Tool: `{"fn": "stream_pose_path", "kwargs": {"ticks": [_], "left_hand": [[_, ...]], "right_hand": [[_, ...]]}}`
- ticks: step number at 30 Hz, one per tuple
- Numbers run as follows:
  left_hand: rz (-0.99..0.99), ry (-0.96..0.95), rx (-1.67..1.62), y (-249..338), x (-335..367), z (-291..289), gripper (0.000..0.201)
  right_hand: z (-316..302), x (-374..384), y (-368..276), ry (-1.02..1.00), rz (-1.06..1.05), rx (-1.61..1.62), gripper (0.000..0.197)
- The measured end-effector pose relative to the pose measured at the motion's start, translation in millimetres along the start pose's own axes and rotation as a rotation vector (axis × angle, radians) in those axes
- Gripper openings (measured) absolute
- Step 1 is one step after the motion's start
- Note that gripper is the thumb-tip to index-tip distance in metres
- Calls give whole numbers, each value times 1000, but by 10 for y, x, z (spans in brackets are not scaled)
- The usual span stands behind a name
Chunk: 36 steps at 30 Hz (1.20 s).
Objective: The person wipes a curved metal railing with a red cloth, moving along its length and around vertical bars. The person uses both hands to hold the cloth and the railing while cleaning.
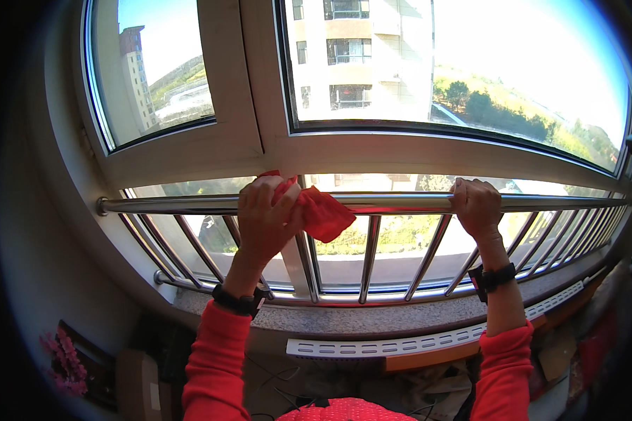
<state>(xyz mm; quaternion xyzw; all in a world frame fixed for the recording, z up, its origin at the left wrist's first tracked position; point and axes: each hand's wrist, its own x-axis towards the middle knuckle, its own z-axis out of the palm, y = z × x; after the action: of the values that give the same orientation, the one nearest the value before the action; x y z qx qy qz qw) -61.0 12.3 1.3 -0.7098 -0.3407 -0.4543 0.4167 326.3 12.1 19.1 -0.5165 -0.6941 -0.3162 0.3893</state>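
A shiny metal railing (393,204) runs across in front of the window, with upright bars below its top rail. My left hand (265,214) is closed on a red cloth (323,215), pressing it against the top rail left of the middle. One end of the cloth hangs loose to the right of my fingers, over the rail's front. Further right, my right hand (477,208) is wrapped round the bare top rail. Both wrists carry black bands, and red sleeves are pushed up my forearms.
Large framed windows (456,147) stand behind the railing, with buildings and trees outside. Beneath it lies a speckled stone sill (316,320), then a white slotted radiator (400,348). Pink flowers (64,361) and a cardboard box (137,386) are at lower left. Loose cables (277,382) lie on the floor.
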Motion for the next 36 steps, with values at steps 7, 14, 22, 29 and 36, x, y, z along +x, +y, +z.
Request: {"fn": "stream_pose_path", "kwargs": {"ticks": [7, 14, 22, 29, 36], "left_hand": [[-177, -74, 162, -1314, -621, -530, 21], [-337, -45, 248, -1770, -803, -724, 20], [-155, -69, 47, -553, -385, -357, 47], [-5, -79, -138, 98, 30, -83, 47], [10, -141, -125, -451, -114, -215, 39]], "right_hand": [[64, -42, 0, 69, 7, -43, 41], [75, -39, -42, 68, 84, -28, 39], [3, 68, -127, -195, 352, -104, 39], [-71, 336, -79, -514, 583, -33, 33], [89, 149, -6, -361, 280, -297, 23]]}}
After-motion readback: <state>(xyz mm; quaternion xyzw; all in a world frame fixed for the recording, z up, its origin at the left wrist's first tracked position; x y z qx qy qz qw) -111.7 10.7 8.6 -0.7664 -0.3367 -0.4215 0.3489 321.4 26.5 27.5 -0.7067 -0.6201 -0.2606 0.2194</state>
